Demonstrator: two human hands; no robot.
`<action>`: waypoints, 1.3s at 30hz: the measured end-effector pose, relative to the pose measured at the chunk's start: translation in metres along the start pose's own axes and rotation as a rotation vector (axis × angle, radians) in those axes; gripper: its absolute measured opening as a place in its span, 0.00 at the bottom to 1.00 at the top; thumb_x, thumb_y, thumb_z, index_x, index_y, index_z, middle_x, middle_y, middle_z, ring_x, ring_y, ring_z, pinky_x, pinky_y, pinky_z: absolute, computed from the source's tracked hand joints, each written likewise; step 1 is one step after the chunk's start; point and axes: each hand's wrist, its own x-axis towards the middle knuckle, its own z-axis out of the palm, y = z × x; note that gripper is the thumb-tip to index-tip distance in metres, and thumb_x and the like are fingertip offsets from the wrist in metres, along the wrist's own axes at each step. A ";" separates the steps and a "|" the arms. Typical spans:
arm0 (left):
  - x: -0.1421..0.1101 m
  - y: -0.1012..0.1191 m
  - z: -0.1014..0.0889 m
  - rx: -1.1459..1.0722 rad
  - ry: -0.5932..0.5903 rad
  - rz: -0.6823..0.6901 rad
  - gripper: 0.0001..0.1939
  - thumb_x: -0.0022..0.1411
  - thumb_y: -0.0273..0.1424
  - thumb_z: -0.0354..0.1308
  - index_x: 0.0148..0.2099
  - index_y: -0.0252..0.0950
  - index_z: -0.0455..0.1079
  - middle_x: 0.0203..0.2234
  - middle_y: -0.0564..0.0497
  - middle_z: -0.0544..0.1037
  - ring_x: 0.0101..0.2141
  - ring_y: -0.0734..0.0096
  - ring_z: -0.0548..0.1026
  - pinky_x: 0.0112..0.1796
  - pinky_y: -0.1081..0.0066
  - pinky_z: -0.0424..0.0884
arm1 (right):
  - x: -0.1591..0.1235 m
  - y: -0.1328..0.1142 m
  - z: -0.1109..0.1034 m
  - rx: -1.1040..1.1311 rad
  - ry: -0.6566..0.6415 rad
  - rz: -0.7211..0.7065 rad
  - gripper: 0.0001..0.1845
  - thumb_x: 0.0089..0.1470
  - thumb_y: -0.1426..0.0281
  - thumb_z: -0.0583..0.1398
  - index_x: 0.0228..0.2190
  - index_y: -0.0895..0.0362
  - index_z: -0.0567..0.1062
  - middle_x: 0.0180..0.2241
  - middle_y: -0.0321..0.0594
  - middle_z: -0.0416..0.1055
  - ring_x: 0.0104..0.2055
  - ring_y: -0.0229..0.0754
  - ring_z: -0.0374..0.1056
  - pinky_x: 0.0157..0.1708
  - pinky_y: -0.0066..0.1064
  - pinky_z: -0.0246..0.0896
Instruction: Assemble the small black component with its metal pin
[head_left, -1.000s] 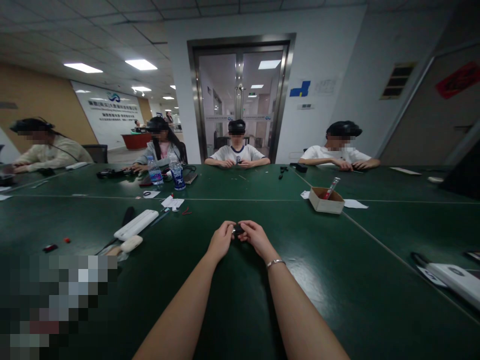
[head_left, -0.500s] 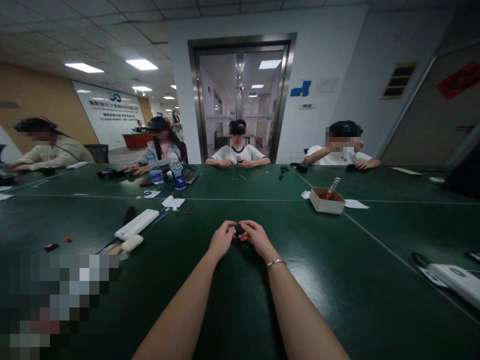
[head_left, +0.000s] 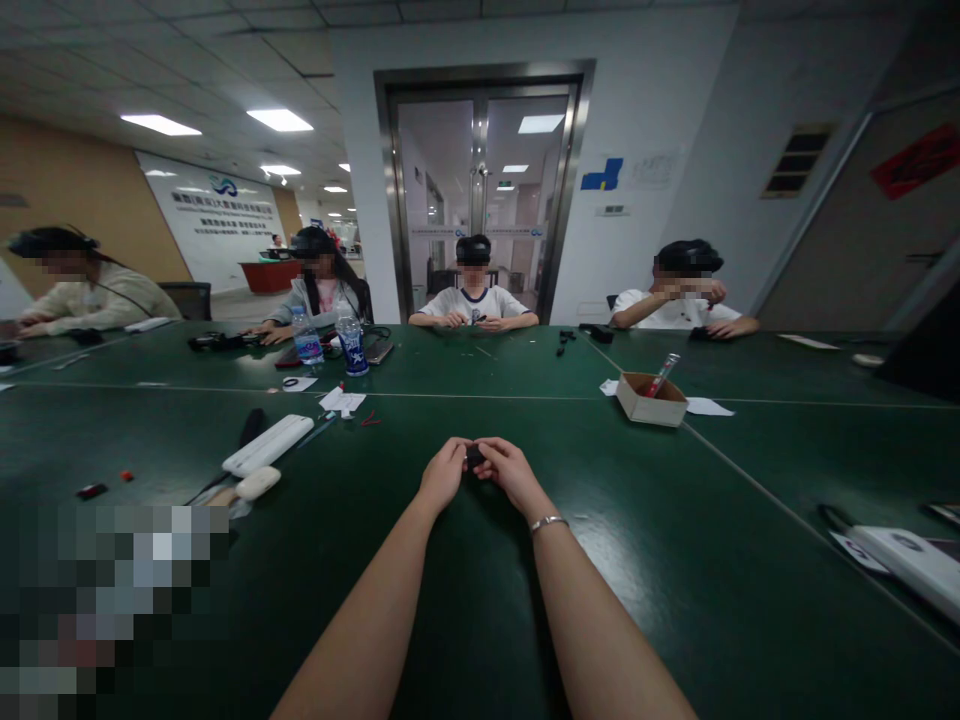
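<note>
Between my two hands, just above the green table (head_left: 480, 600), is a small black block-shaped object (head_left: 474, 456), too small to name more exactly. My left hand (head_left: 444, 474) is closed on its left end, with thumb and fingers pinched. From the other side my right hand (head_left: 507, 468) grips it the same way, and a silver bracelet (head_left: 549, 523) circles that wrist. The fingers cover most of the object's ends.
A small open box (head_left: 651, 400) holding a clear tube with red in it stands ahead right. To my left lie a white power-bank-like device (head_left: 268, 446) and a white rounded object (head_left: 259, 484). Two bottles (head_left: 352, 345) stand farther back. Several people sit around the table.
The view has shifted slightly, so the table items sit a little farther left. Both hands keep hold of the small black object, which appears slightly turned.
</note>
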 end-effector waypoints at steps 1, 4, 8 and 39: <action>-0.002 -0.001 -0.001 -0.002 0.006 0.027 0.17 0.64 0.40 0.43 0.46 0.42 0.70 0.34 0.52 0.76 0.34 0.70 0.73 0.41 0.68 0.68 | 0.000 0.000 0.000 -0.003 0.001 0.002 0.11 0.47 0.68 0.66 0.33 0.61 0.74 0.21 0.37 0.72 0.21 0.36 0.70 0.21 0.24 0.65; -0.004 -0.002 -0.002 -0.042 0.014 0.105 0.15 0.63 0.37 0.46 0.47 0.42 0.69 0.40 0.50 0.76 0.39 0.68 0.73 0.45 0.66 0.67 | 0.000 -0.001 0.000 -0.007 0.012 0.013 0.10 0.48 0.68 0.66 0.33 0.60 0.74 0.20 0.37 0.71 0.21 0.36 0.70 0.22 0.24 0.65; -0.002 -0.003 -0.001 -0.095 0.043 0.160 0.14 0.61 0.33 0.50 0.48 0.38 0.68 0.42 0.47 0.75 0.41 0.67 0.72 0.46 0.65 0.67 | 0.000 0.000 -0.001 0.010 0.017 0.023 0.11 0.47 0.68 0.66 0.33 0.61 0.75 0.19 0.36 0.70 0.21 0.37 0.70 0.22 0.24 0.65; -0.007 -0.001 -0.004 0.005 -0.008 0.070 0.17 0.62 0.41 0.45 0.47 0.42 0.67 0.25 0.54 0.72 0.30 0.70 0.70 0.34 0.70 0.65 | 0.000 0.000 0.000 0.001 0.029 0.020 0.07 0.50 0.71 0.65 0.32 0.60 0.75 0.22 0.38 0.72 0.21 0.36 0.70 0.21 0.24 0.66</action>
